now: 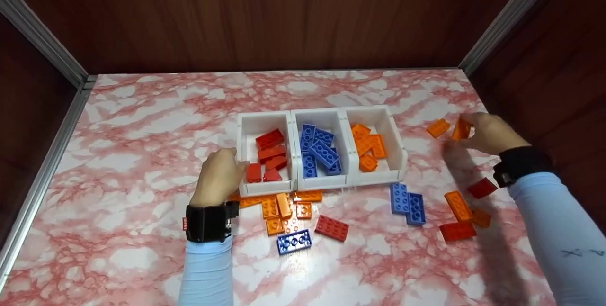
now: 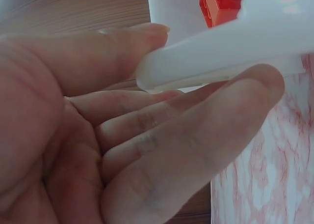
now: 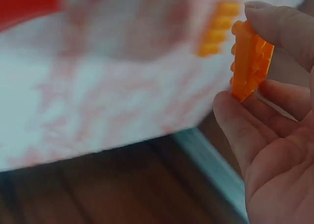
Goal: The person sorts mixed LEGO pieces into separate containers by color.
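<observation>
My left hand (image 1: pixel 218 175) is at the left wall of a white three-compartment bin (image 1: pixel 240 149). In the left wrist view the thumb (image 2: pixel 147 37) and index finger lie on either side of the bin's wall (image 2: pixel 196 62), pinching it. Over at the right, my right hand (image 1: pixel 492 133) pinches an orange toy building brick (image 3: pixel 250 62) between thumb and fingertips, raised off the table. A second orange brick (image 1: pixel 438 128) lies on the table beside it. Red bricks (image 1: pixel 272 153) fill the left compartment, blue bricks (image 1: pixel 325 153) the middle one, orange bricks (image 1: pixel 363 144) the right one.
In front of the bin lie several orange bricks (image 1: pixel 270 207), a blue brick (image 1: pixel 294 242) and a red brick (image 1: pixel 332 228). Two blue bricks (image 1: pixel 399 198) and more red and orange bricks (image 1: pixel 458 206) are on the right. Dark wooden walls (image 1: pixel 274 17) enclose the marbled table (image 1: pixel 142 121).
</observation>
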Action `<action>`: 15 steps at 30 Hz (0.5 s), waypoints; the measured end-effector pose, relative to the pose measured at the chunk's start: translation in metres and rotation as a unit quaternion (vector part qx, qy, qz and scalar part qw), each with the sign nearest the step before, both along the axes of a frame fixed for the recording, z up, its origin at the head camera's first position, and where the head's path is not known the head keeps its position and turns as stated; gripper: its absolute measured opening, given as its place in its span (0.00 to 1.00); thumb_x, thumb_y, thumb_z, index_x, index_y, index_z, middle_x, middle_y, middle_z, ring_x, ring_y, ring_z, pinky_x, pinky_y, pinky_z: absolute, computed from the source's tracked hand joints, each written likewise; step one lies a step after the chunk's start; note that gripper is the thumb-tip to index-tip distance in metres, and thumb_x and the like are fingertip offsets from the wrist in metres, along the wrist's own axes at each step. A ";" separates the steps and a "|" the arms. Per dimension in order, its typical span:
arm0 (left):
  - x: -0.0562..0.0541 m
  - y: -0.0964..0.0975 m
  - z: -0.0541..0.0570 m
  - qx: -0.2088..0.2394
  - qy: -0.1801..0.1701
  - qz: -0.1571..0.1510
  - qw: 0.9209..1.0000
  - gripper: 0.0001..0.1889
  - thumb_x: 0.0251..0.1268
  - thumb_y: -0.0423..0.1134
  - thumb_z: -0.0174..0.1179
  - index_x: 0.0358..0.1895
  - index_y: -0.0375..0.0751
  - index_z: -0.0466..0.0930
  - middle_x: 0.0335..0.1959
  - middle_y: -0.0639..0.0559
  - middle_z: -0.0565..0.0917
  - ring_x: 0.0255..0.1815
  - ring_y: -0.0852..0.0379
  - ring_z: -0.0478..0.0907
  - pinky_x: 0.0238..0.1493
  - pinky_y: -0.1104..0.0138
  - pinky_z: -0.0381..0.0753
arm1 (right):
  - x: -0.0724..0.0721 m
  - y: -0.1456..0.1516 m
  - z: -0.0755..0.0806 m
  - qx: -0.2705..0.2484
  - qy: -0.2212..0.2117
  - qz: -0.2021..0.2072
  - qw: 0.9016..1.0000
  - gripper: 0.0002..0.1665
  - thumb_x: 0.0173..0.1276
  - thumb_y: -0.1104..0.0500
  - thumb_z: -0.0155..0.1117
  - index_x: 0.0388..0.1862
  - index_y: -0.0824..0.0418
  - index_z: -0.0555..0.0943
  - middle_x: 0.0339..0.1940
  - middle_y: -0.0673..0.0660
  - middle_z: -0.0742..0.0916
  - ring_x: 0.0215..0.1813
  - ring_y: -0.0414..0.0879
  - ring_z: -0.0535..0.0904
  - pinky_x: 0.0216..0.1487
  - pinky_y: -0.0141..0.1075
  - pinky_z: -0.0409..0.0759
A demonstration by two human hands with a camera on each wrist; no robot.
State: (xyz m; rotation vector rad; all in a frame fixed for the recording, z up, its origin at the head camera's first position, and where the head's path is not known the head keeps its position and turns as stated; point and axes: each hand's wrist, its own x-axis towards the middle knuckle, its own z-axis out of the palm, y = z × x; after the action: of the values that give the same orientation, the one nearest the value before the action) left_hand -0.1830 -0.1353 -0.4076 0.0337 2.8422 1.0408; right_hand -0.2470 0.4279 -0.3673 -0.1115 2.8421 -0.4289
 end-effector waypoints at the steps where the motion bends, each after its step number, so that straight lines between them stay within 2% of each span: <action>1: 0.000 0.000 0.000 0.001 -0.001 0.000 1.000 0.25 0.71 0.37 0.58 0.62 0.20 0.71 0.57 0.28 0.78 0.47 0.40 0.80 0.52 0.51 0.78 | 0.001 -0.005 0.006 -0.001 0.018 0.012 1.000 0.44 0.65 0.55 0.72 0.72 0.72 0.64 0.58 0.75 0.75 0.55 0.68 0.71 0.60 0.65 0.67; 4: 0.000 0.000 0.000 0.004 -0.005 0.003 1.000 0.25 0.71 0.37 0.58 0.63 0.20 0.71 0.58 0.28 0.77 0.47 0.40 0.80 0.52 0.51 0.78 | 0.007 -0.027 0.021 -0.001 0.065 0.055 0.996 0.46 0.63 0.60 0.73 0.74 0.73 0.61 0.61 0.76 0.74 0.57 0.68 0.72 0.60 0.64 0.68; 8: 0.000 0.000 0.000 0.006 -0.005 0.003 1.000 0.24 0.71 0.37 0.58 0.62 0.21 0.72 0.56 0.28 0.79 0.42 0.42 0.80 0.48 0.53 0.78 | 0.016 -0.067 0.033 0.012 0.122 0.127 0.984 0.45 0.60 0.64 0.75 0.73 0.69 0.65 0.64 0.73 0.75 0.58 0.65 0.75 0.57 0.59 0.74; 11: 0.000 0.001 0.000 0.006 -0.002 0.002 1.000 0.23 0.71 0.37 0.58 0.61 0.21 0.73 0.53 0.29 0.80 0.38 0.44 0.79 0.45 0.54 0.78 | 0.023 -0.097 0.032 0.014 0.139 0.172 0.975 0.45 0.58 0.66 0.76 0.73 0.66 0.68 0.66 0.69 0.75 0.60 0.63 0.75 0.56 0.55 0.77; 15: 0.001 0.001 0.000 0.007 0.005 0.001 1.000 0.22 0.71 0.36 0.59 0.59 0.21 0.74 0.49 0.30 0.82 0.34 0.45 0.78 0.42 0.54 0.78 | 0.029 -0.128 0.021 0.013 0.127 0.211 0.969 0.45 0.57 0.64 0.77 0.73 0.62 0.69 0.68 0.66 0.74 0.60 0.60 0.76 0.56 0.53 0.78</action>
State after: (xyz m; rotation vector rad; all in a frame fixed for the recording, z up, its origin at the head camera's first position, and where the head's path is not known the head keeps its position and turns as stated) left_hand -0.1821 -0.1342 -0.4078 0.0377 2.8443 1.0654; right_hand -0.2182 0.3002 -0.3461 -0.8007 2.9504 -0.2991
